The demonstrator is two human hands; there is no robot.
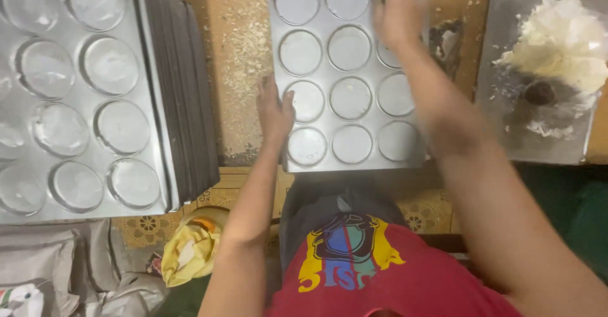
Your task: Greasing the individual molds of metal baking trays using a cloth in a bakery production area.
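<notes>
A metal muffin tray [347, 70] with 12 round cups, 3 across and 4 deep, lies on a crumb-strewn wooden table [237, 51] in front of the person. The left hand [274, 111] rests flat, fingers extended, on the tray's 9 o'clock edge, gripping nothing. The right hand [396, 14] reaches to the cup at the tray's 1 o'clock corner, blurred; its fingers are curled onto something small and yellowish, which I cannot identify. At 9 o'clock from the tray sits a stack of matching trays [95, 95]. At 3 o'clock, a flat metal sheet [506, 127] carries a mound of pale butter-like fat [563, 41].
</notes>
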